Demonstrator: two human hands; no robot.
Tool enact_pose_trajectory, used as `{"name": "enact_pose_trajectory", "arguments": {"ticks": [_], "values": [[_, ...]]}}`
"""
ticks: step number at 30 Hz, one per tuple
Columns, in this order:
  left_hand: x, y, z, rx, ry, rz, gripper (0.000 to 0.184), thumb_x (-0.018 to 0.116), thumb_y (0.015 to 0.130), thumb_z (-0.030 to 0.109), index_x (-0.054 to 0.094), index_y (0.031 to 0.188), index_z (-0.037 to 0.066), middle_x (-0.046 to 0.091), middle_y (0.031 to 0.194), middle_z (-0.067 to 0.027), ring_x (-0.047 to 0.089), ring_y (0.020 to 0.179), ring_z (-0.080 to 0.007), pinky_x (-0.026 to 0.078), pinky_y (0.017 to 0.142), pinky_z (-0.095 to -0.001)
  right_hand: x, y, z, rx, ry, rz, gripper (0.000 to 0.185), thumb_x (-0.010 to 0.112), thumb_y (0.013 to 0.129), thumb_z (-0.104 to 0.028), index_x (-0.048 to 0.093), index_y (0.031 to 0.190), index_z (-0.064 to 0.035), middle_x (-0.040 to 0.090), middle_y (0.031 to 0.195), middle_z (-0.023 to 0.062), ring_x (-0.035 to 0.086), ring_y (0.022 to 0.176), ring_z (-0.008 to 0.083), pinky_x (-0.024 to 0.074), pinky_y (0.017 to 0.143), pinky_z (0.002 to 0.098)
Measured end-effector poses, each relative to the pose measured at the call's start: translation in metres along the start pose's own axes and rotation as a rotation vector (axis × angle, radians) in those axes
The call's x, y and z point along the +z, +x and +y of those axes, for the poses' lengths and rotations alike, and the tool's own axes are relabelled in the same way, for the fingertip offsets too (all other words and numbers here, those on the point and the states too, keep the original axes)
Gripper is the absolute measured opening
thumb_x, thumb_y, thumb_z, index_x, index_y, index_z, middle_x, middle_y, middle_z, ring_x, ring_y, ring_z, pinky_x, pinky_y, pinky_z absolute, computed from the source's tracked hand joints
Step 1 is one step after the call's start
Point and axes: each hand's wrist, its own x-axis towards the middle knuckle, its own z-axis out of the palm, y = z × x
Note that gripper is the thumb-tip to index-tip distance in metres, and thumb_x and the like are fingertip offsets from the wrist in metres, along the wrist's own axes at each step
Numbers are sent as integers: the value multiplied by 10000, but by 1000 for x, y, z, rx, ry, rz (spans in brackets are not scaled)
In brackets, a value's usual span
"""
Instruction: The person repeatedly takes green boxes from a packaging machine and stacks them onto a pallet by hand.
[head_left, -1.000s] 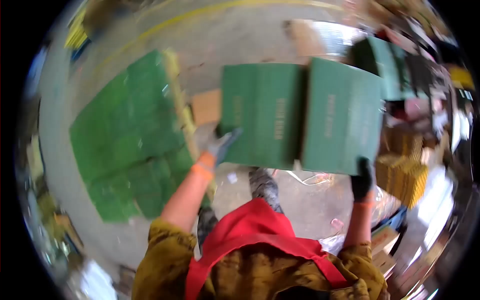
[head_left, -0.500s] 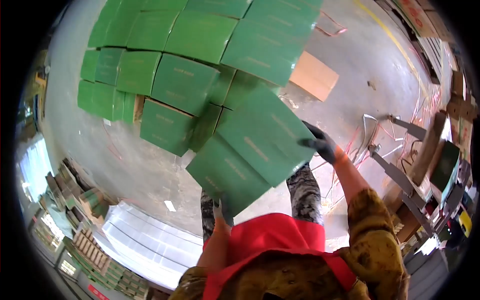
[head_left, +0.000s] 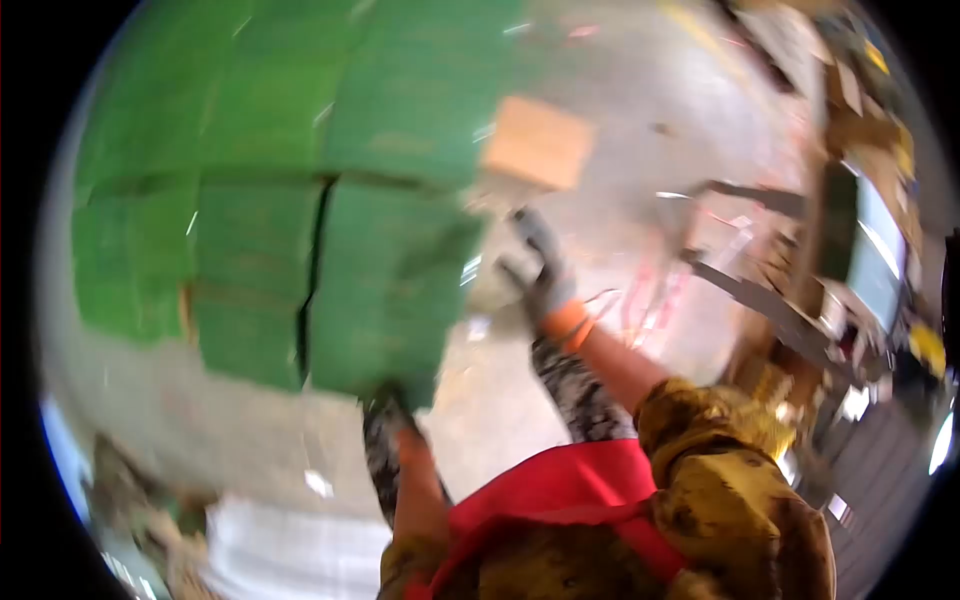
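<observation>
A large green cardboard box [head_left: 395,265] stands at the front right of a stack of similar green boxes [head_left: 255,235], lined up with them. My left hand [head_left: 388,396], in a dark glove, is at this box's lower front edge; motion blur smears its fingers, so their grip does not show. Off the box's right side is my right hand [head_left: 543,268], in a grey glove with an orange cuff. Its fingers are spread apart and hold nothing.
A brown cardboard box [head_left: 538,142] sits on the concrete floor beyond my right hand. Forklift-like metal forks [head_left: 765,305] and tangled pink straps [head_left: 650,310] lie to the right. White wrapped material [head_left: 290,550] is at the lower left.
The two green boxes held between my hands now sit against the stack. My right hand has come off them and opened, while my left stays at the lower edge. The view has shifted and blurred.
</observation>
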Motion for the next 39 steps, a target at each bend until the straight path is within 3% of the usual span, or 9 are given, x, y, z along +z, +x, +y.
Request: {"name": "enact_pose_trajectory", "arguments": {"ticks": [3, 9, 15, 20, 26, 28, 30, 33, 39], "values": [[-25, 13, 24, -414, -719, 367, 550, 477, 963, 286, 310, 1398, -7, 428, 1384, -184, 466, 1226, -288, 373, 1026, -354, -185, -1, -115, -278, -732, 92, 697, 777, 667, -274, 517, 1282, -76, 405, 1386, 202, 359, 1277, 435, 225, 1069, 555], [-111, 53, 277, 675, -1079, 152, 509, 488, 965, 259, 361, 1383, -4, 387, 1419, -156, 445, 1241, -243, 363, 1028, -343, -427, 9, -72, 210, -1264, 347, 829, 699, 692, -249, 318, 1423, -166, 347, 1410, 191, 309, 1290, 417, 216, 1042, 601], [-277, -69, 633, 906, -923, -752, 708, 330, 929, 566, 188, 1476, 141, 188, 1528, -97, 167, 1414, -240, 162, 1115, -454, -495, -76, -79, 100, -969, 306, 722, 697, 690, -217, 429, 1356, -139, 424, 1352, 126, 362, 1260, 373, 252, 1056, 534], [-256, -174, 746, 728, -693, -1337, 651, 533, 897, 439, 303, 1437, 157, 338, 1452, -59, 364, 1302, -172, 382, 1005, -418, -520, -114, -68, 30, -800, 252, 610, 635, 772, -185, 436, 1347, -146, 400, 1398, 101, 362, 1282, 348, 243, 1089, 515], [-285, -201, 723, 1140, -343, -983, 474, 539, 909, 277, 438, 1321, 67, 595, 1144, -61, 569, 1021, -120, 466, 864, -285, -513, -109, -69, -25, -778, 233, 441, 513, 788, -96, 565, 1224, -141, 486, 1332, 91, 418, 1243, 336, 273, 1083, 495], [-324, -234, 728, 685, -298, -1062, 545, 650, 847, 280, 501, 1292, 3, 557, 1255, -95, 532, 1122, -178, 415, 970, -317, -504, -105, -76, 23, -772, 230, 459, 563, 732, -41, 586, 1183, -127, 514, 1283, 97, 428, 1216, 341, 301, 1063, 480], [-314, -221, 709, 908, -304, -923, 636, 649, 814, 402, 499, 1303, 23, 539, 1288, -120, 495, 1173, -198, 364, 1017, -325, -502, -86, -108, 91, -736, 207, 400, 588, 714, -9, 622, 1103, -95, 540, 1246, 131, 445, 1179, 376, 341, 1011, 490], [-254, -168, 620, 1134, -886, -791, 674, 699, 782, 380, 475, 1281, -15, 559, 1249, -155, 516, 1136, -253, 386, 995, -355, -455, -88, -119, -163, -468, 283, 373, 576, 819, -37, 549, 1188, 2, 506, 1289, 216, 433, 1244, 392, 323, 1042, 456], [-297, -101, 267, 468, -1385, -628, 641, 683, 819, 187, 396, 1362, 3, 481, 1339, -117, 486, 1197, -238, 369, 1028, -343, -271, -52, -189, -166, -150, 143, 555, 490, 886, -30, 295, 1400, 47, 312, 1462, 186, 334, 1336, 297, 288, 1076, 386]]}}
